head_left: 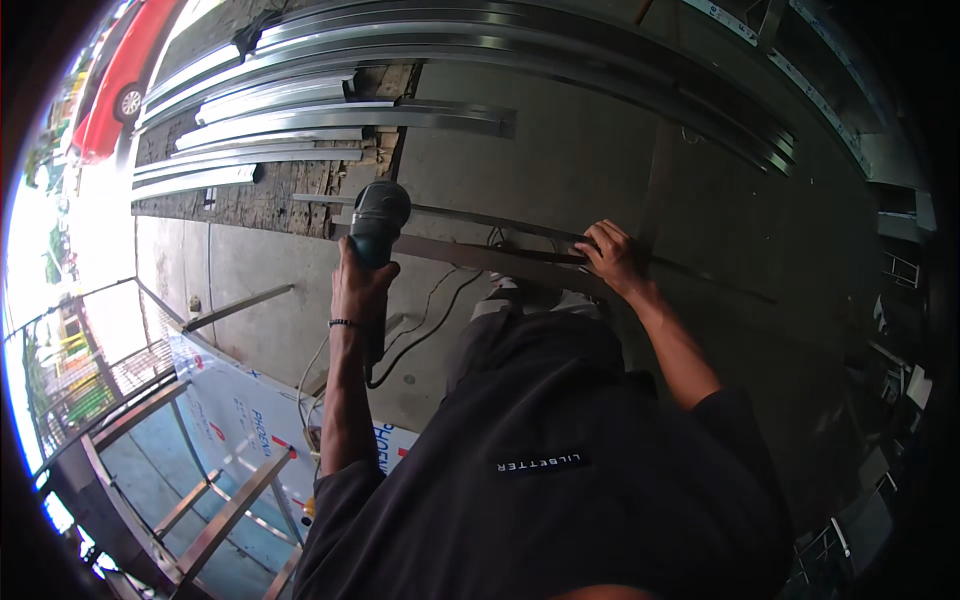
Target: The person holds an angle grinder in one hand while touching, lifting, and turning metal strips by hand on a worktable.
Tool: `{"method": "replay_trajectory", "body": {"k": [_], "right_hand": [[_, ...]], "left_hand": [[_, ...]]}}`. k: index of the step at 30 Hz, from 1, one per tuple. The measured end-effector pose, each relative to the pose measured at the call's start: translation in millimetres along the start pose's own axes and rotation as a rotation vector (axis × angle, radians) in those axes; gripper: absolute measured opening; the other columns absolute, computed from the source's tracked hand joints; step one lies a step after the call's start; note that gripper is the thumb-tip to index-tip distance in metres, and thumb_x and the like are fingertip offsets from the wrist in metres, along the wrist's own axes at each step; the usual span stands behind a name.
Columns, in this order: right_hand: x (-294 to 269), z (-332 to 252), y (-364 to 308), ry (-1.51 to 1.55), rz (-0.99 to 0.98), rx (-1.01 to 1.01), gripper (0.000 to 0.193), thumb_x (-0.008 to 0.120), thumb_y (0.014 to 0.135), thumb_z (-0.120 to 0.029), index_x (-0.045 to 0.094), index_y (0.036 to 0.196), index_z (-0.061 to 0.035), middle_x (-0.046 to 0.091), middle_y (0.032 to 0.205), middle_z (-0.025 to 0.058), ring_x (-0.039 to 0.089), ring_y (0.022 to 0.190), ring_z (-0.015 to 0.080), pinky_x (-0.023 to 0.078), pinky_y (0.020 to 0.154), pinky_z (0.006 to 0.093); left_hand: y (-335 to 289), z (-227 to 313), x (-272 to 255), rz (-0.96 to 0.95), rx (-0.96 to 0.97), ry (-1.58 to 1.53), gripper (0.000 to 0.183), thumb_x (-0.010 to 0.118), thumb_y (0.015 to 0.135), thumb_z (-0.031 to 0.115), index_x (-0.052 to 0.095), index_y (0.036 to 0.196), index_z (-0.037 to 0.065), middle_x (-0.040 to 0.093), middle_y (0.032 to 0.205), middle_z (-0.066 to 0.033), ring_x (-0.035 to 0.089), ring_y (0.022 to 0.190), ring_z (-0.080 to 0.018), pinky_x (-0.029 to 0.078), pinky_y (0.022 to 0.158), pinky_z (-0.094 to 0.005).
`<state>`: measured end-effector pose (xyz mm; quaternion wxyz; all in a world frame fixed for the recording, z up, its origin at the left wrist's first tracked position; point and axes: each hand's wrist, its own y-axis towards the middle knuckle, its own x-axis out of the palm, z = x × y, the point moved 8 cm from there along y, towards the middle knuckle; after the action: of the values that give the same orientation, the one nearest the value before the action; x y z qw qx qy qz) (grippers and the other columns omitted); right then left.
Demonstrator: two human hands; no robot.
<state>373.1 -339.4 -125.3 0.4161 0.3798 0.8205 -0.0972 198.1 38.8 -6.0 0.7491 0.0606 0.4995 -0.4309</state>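
My left hand (358, 285) is wrapped round the body of a dark green angle grinder (380, 215), its round head pointing away from me. The grinder's head is over a long, thin metal strip (480, 219); I cannot tell if they touch. Farther right, my right hand (613, 260) is closed on the strip, fingers over its edge. The strip's left end lies on a worn wooden board (280, 215), and its right part reaches past my hand. Just nearer to me runs a wider, dark brown flat bar (470, 257), partly hidden at the grinder.
Several long, shiny metal profiles (300, 120) lie across the board, some overhanging its right edge. A black cable (425, 335) trails over the concrete floor (560, 170) by my feet. At lower left stand a metal frame (235, 515) and a film-covered panel (235, 400). A red car (115, 80) is outside.
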Motion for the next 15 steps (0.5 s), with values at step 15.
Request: {"method": "replay_trajectory", "body": {"k": [15], "right_hand": [[-6, -11, 2, 0.028, 0.004, 0.014, 0.023, 0.081, 0.089, -0.010, 0.060, 0.091, -0.0026, 0.063, 0.088, 0.0107, 0.067, 0.087, 0.0317, 0.056, 0.075, 0.0445]], "left_hand": [[-24, 46, 44, -0.156, 0.013, 0.007, 0.064, 0.077, 0.081, 0.021, 0.039, 0.129, 0.002, 0.072, 0.094, -0.0349, 0.070, 0.094, -0.0565, 0.054, 0.078, -0.0600]]}}
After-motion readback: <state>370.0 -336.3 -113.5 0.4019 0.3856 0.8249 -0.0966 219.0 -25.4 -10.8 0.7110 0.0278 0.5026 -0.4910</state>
